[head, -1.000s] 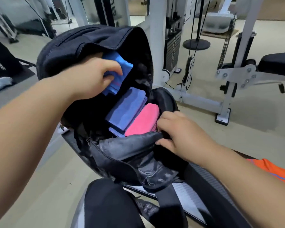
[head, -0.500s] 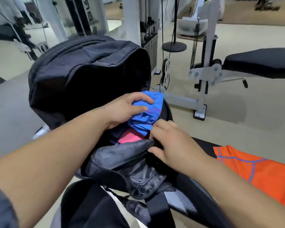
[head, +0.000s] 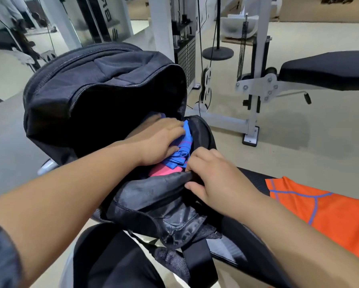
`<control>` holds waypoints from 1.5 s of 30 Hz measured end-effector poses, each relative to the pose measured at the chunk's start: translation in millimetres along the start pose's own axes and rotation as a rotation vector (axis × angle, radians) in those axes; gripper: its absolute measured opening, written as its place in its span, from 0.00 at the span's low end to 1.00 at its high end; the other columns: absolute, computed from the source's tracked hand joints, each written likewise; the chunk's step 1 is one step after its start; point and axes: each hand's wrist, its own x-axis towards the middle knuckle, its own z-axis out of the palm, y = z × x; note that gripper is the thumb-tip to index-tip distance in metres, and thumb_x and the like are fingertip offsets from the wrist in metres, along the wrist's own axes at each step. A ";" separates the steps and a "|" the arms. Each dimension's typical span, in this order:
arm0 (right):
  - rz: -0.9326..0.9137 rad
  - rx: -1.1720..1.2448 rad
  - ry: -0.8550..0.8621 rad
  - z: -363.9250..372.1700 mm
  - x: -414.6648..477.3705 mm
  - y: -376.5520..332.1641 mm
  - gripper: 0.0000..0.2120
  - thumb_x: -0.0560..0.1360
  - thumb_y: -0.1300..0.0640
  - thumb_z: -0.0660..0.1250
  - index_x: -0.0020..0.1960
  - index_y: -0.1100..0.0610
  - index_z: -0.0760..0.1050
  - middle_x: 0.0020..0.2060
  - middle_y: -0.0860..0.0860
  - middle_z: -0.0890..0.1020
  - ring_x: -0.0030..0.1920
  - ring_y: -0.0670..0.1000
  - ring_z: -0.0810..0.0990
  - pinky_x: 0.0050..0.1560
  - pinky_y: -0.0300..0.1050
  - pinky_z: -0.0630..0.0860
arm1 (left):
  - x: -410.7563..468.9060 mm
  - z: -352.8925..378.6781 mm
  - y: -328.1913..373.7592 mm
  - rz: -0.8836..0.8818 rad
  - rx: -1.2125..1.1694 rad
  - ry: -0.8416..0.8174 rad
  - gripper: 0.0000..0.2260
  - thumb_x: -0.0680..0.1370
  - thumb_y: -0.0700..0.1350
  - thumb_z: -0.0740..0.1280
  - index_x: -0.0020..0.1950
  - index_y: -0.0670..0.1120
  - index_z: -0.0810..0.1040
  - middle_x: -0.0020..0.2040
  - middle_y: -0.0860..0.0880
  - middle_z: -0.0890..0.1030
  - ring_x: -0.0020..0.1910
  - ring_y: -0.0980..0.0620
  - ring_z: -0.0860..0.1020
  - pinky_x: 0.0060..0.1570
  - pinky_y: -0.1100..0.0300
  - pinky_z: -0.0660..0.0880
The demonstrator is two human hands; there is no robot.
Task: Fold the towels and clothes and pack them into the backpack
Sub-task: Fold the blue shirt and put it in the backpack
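The blue garment is held by the left hand in the mouth of the backpack, with the fingers laid across its top and the thumb closed against its near side. The near rim of the opening is gripped by the right hand, fingers curled over the edge and thumb beneath it.

The step in hand is judged to be the seating of this garment. It is best pressed down flat on the pink towel showing just under the left hand, while the rim is kept pulled back so the fabric is not caught. The folds look loose and could come undone if it is pushed in from one corner only.

One backpack, one blue garment and one pink towel can be counted. Anything deeper in the bag is hidden. One orange garment lies unpacked on the bench, beyond the right forearm.
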 end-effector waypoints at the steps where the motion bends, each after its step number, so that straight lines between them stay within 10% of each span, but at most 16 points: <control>1: -0.001 0.003 0.000 0.4 -1.2 0.8 0.13 0.76 0.47 0.70 0.55 0.52 0.72 0.55 0.47 0.71 0.52 0.53 0.69 0.53 0.51 0.73 | -0.3 5.8 -0.2 0.000 -0.064 -0.027 0.15 0.79 0.55 0.63 0.65 0.55 0.74 0.65 0.53 0.74 0.63 0.48 0.72 0.63 0.48 0.64; 7: 0.000 0.011 -0.008 3.6 -11.5 8.5 0.14 0.75 0.46 0.71 0.55 0.51 0.71 0.54 0.45 0.71 0.52 0.52 0.69 0.51 0.51 0.74 | -6.5 20.6 -10.6 -0.043 0.016 -0.365 0.22 0.86 0.53 0.51 0.79 0.66 0.56 0.83 0.53 0.52 0.82 0.50 0.50 0.77 0.36 0.45; 17: -0.003 0.030 0.042 11.3 -18.7 7.1 0.27 0.74 0.42 0.70 0.69 0.46 0.68 0.71 0.42 0.66 0.64 0.53 0.68 0.65 0.50 0.70 | 2.9 8.3 -1.8 -0.109 -0.051 -0.444 0.22 0.86 0.53 0.50 0.79 0.68 0.54 0.84 0.53 0.48 0.82 0.49 0.46 0.76 0.34 0.42; 21: 0.021 0.082 0.070 14.3 -18.4 6.9 0.33 0.75 0.40 0.69 0.77 0.44 0.62 0.77 0.43 0.58 0.72 0.53 0.63 0.71 0.56 0.67 | -11.8 -30.8 11.9 -0.174 -0.351 -0.194 0.21 0.85 0.50 0.57 0.78 0.62 0.63 0.81 0.50 0.61 0.80 0.49 0.59 0.77 0.46 0.56; 24: 0.101 0.215 0.134 21.8 -16.9 7.5 0.40 0.73 0.38 0.71 0.80 0.44 0.57 0.79 0.43 0.53 0.76 0.52 0.58 0.75 0.57 0.63 | -32.6 -57.1 34.2 -0.326 -0.597 0.078 0.19 0.82 0.55 0.61 0.74 0.60 0.69 0.66 0.54 0.79 0.60 0.53 0.78 0.64 0.55 0.72; 27: 0.364 0.310 0.147 32.7 -7.3 12.3 0.57 0.61 0.27 0.70 0.81 0.43 0.46 0.80 0.45 0.48 0.79 0.53 0.50 0.78 0.57 0.56 | -49.7 -69.1 69.7 -0.358 -0.608 -0.015 0.27 0.76 0.65 0.63 0.74 0.64 0.64 0.63 0.58 0.79 0.54 0.57 0.77 0.59 0.54 0.74; 31: 0.527 0.514 -0.028 52.5 9.0 24.8 0.72 0.48 0.27 0.76 0.76 0.32 0.30 0.81 0.51 0.39 0.81 0.53 0.38 0.79 0.59 0.51 | -58.8 -55.4 89.6 -0.281 -0.278 -0.101 0.31 0.77 0.54 0.67 0.75 0.66 0.54 0.64 0.55 0.78 0.62 0.49 0.78 0.54 0.51 0.77; 45: 0.415 0.513 -0.111 98.0 107.8 -7.5 0.72 0.57 0.35 0.82 0.74 0.33 0.25 0.81 0.52 0.39 0.81 0.60 0.39 0.78 0.59 0.53 | -76.0 -37.5 23.8 -0.494 -0.070 -0.130 0.24 0.74 0.43 0.70 0.68 0.54 0.68 0.46 0.49 0.79 0.43 0.43 0.79 0.39 0.47 0.79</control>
